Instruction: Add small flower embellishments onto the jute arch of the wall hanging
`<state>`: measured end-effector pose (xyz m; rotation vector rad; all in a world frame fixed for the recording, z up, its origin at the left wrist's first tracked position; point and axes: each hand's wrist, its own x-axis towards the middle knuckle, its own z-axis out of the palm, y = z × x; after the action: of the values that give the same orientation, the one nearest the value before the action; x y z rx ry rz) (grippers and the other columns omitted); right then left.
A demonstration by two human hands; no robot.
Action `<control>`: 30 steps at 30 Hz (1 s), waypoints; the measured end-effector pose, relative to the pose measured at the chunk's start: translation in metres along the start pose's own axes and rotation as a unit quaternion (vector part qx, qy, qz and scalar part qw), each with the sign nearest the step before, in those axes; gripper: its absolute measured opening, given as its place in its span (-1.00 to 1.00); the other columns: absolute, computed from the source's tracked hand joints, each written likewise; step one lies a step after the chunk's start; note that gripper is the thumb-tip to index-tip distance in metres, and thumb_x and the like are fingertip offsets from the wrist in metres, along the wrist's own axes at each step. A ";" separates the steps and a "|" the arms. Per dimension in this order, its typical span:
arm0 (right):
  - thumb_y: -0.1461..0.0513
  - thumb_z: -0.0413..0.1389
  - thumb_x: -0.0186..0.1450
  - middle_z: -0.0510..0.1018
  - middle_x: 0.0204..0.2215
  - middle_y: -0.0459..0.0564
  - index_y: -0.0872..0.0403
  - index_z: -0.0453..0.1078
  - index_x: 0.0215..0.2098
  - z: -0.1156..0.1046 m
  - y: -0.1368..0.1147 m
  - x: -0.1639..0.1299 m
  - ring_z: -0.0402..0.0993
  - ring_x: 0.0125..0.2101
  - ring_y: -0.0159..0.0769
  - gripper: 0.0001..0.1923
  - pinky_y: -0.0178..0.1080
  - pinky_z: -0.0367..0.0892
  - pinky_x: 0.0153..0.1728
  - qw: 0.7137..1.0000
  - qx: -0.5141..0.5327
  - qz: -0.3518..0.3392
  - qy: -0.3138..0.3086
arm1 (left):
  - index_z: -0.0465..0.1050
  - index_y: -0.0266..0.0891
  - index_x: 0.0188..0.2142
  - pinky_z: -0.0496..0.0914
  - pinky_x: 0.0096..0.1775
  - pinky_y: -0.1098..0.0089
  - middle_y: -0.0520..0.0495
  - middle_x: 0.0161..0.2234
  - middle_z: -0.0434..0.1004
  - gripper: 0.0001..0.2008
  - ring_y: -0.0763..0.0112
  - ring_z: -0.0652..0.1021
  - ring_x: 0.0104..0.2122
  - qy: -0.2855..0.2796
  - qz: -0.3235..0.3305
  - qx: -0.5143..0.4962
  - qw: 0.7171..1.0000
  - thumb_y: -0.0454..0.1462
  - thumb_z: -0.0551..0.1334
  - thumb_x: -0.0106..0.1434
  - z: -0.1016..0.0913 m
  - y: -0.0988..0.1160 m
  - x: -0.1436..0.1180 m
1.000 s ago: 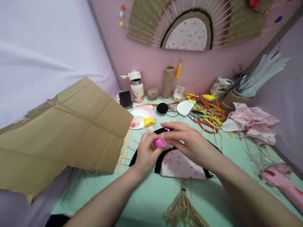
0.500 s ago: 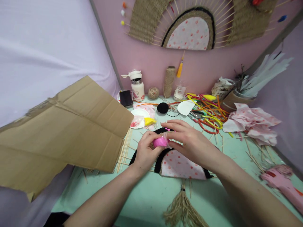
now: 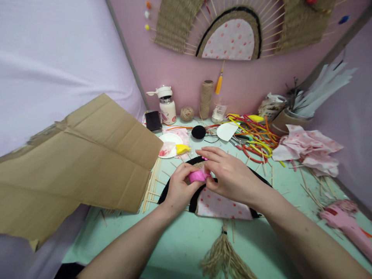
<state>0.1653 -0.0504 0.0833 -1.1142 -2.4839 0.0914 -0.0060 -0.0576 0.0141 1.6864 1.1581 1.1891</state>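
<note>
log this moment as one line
left hand: holds pink packet | right hand: pinches its end | below: dotted fabric | nearer: tassel

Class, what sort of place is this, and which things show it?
Probably a craft corner: a spool of twine stands at the back of the table, a twine tassel lies nearer, and a semicircular decoration is on the wall.

The rounded pink lump in clear plastic film (image 3: pixel 197 176) looks smooth and glossy; the broad brown cardboard sheet (image 3: pixel 101 155) is matt and creased, the tan twine tassel (image 3: pixel 224 254) rough and fibrous, the pale-green surface (image 3: pixel 174 246) smooth and matt.
</note>
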 end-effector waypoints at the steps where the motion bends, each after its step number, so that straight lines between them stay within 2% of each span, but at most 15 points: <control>1: 0.40 0.11 0.13 0.48 0.13 0.23 0.11 0.44 -0.46 -0.001 0.002 -0.001 0.26 0.23 0.05 -0.89 0.04 0.35 0.15 1.000 0.014 0.009 -0.007 | 0.53 -0.20 -0.33 0.32 -0.20 0.40 0.02 -0.32 0.45 -0.87 0.40 0.45 -0.27 -0.003 -0.005 0.002 1.000 -0.39 0.32 0.09 0.000 0.000 0.000; 5: 0.34 0.18 0.08 0.44 0.19 0.12 0.04 0.41 -0.49 -0.010 0.017 -0.004 0.28 0.23 -0.01 -0.92 0.05 0.29 0.17 0.984 0.150 0.073 -0.056 | 0.52 -0.21 -0.34 0.31 -0.22 0.39 0.01 -0.33 0.45 -0.89 0.38 0.46 -0.28 -0.015 -0.029 0.019 0.999 -0.30 0.37 0.09 -0.001 -0.001 0.000; 9: 0.29 0.18 0.11 0.42 0.21 0.05 0.04 0.39 -0.53 -0.023 0.033 -0.004 0.43 0.12 -0.05 -0.93 0.00 0.36 0.08 0.919 0.340 0.181 -0.085 | 0.52 -0.22 -0.35 0.32 -0.19 0.36 -0.01 -0.31 0.47 -0.87 0.35 0.46 -0.26 -0.047 -0.056 0.059 0.996 -0.30 0.39 0.07 -0.001 0.001 0.000; 11: 0.24 0.19 0.15 0.41 0.22 0.05 0.04 0.41 -0.50 -0.027 0.038 -0.004 0.41 0.15 -0.05 -0.92 -0.05 0.40 0.03 0.887 0.406 0.211 -0.066 | 0.53 -0.21 -0.33 0.33 -0.14 0.32 -0.02 -0.29 0.49 -0.87 0.32 0.47 -0.23 -0.105 -0.044 0.083 0.990 -0.32 0.38 0.07 0.000 0.004 -0.004; 14: 0.15 0.24 0.19 0.45 0.18 0.05 0.04 0.45 -0.45 -0.027 0.041 -0.004 0.37 0.18 -0.07 -0.86 -0.06 0.37 0.06 0.860 0.457 0.221 -0.053 | 0.57 -0.20 -0.27 0.34 -0.09 0.24 -0.08 -0.26 0.47 -0.82 0.22 0.46 -0.17 -0.218 -0.023 0.133 0.967 -0.26 0.39 0.09 0.003 0.008 -0.011; 16: 0.11 0.26 0.19 0.49 0.14 0.04 0.03 0.49 -0.42 -0.026 0.041 -0.004 0.39 0.16 -0.09 -0.84 -0.05 0.34 0.10 0.846 0.481 0.220 -0.061 | 0.57 -0.18 -0.15 0.34 -0.04 0.18 -0.13 -0.18 0.45 -0.63 0.13 0.43 -0.09 -0.267 -0.017 0.140 0.953 -0.14 0.45 0.03 0.004 0.010 -0.014; 17: 0.10 0.27 0.19 0.51 0.12 0.04 0.03 0.51 -0.40 -0.025 0.041 -0.004 0.40 0.15 -0.09 -0.84 -0.05 0.32 0.11 0.839 0.493 0.220 -0.066 | 0.56 -0.16 -0.07 0.32 0.01 0.14 -0.15 -0.13 0.44 -0.51 0.09 0.41 -0.04 -0.270 -0.015 0.128 0.954 -0.09 0.47 -0.01 0.003 0.011 -0.014; 19: 0.10 0.28 0.19 0.52 0.10 0.06 0.03 0.53 -0.38 -0.023 0.039 -0.004 0.42 0.13 -0.08 -0.83 -0.04 0.33 0.11 0.823 0.518 0.221 -0.074 | 0.50 -0.12 0.03 0.27 0.09 0.11 -0.17 -0.02 0.43 -0.38 0.07 0.38 0.04 -0.229 -0.017 0.066 0.971 0.00 0.46 -0.02 0.000 0.012 -0.011; 21: 0.09 0.29 0.18 0.52 0.09 0.07 0.04 0.54 -0.36 -0.020 0.036 -0.003 0.46 0.09 -0.07 -0.81 -0.04 0.35 0.08 0.808 0.539 0.222 -0.083 | 0.52 -0.13 0.00 0.26 0.10 0.16 -0.16 -0.01 0.46 -0.50 0.14 0.41 0.04 -0.160 -0.045 -0.044 0.985 0.02 0.37 0.12 -0.003 0.013 -0.007; 22: 0.08 0.29 0.18 0.53 0.08 0.08 0.04 0.55 -0.36 -0.018 0.034 -0.003 0.49 0.06 -0.08 -0.80 -0.04 0.37 0.06 0.801 0.549 0.221 -0.089 | 0.55 -0.15 -0.06 0.29 0.06 0.21 -0.15 -0.05 0.49 -0.58 0.19 0.44 -0.01 -0.136 -0.071 -0.112 0.982 0.02 0.32 0.19 -0.005 0.013 -0.005; 24: 0.08 0.30 0.18 0.52 0.09 0.07 0.04 0.56 -0.34 -0.012 0.029 -0.001 0.53 -0.01 -0.10 -0.80 -0.06 0.42 0.00 0.786 0.568 0.221 -0.105 | 0.60 -0.21 -0.18 0.34 -0.09 0.32 -0.13 -0.17 0.54 -0.63 0.31 0.48 -0.16 -0.117 -0.136 -0.253 0.951 0.02 0.29 0.23 -0.005 0.013 -0.002; 27: 0.11 0.30 0.18 0.49 0.12 0.04 0.04 0.56 -0.34 -0.003 0.023 0.001 0.56 -0.06 -0.15 -0.82 -0.11 0.48 -0.09 0.766 0.589 0.226 -0.123 | 0.61 -0.29 -0.30 0.32 -0.25 0.45 -0.09 -0.32 0.51 -0.66 0.46 0.44 -0.31 -0.116 -0.225 -0.404 0.879 -0.03 0.37 0.17 -0.003 0.012 -0.001; 29: 0.12 0.28 0.19 0.49 0.12 0.04 0.03 0.56 -0.32 0.003 0.021 0.001 0.56 -0.07 -0.15 -0.84 -0.13 0.50 -0.12 0.773 0.583 0.217 -0.124 | 0.59 -0.34 -0.33 0.31 -0.29 0.48 -0.06 -0.39 0.46 -0.69 0.52 0.41 -0.36 -0.110 -0.256 -0.453 0.847 -0.09 0.41 0.13 -0.001 0.012 -0.002; 30: 0.13 0.26 0.21 0.50 0.10 0.04 0.03 0.56 -0.31 0.004 0.019 0.001 0.55 -0.05 -0.14 -0.85 -0.13 0.50 -0.11 0.791 0.564 0.203 -0.119 | 0.59 -0.35 -0.34 0.30 -0.32 0.50 -0.03 -0.42 0.43 -0.69 0.55 0.40 -0.39 -0.105 -0.266 -0.468 0.836 -0.11 0.43 0.12 0.000 0.013 -0.002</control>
<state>0.1765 -0.0362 0.0753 -1.0125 -1.6935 1.6617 -0.0034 -0.0636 0.0250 0.6520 0.6376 0.9256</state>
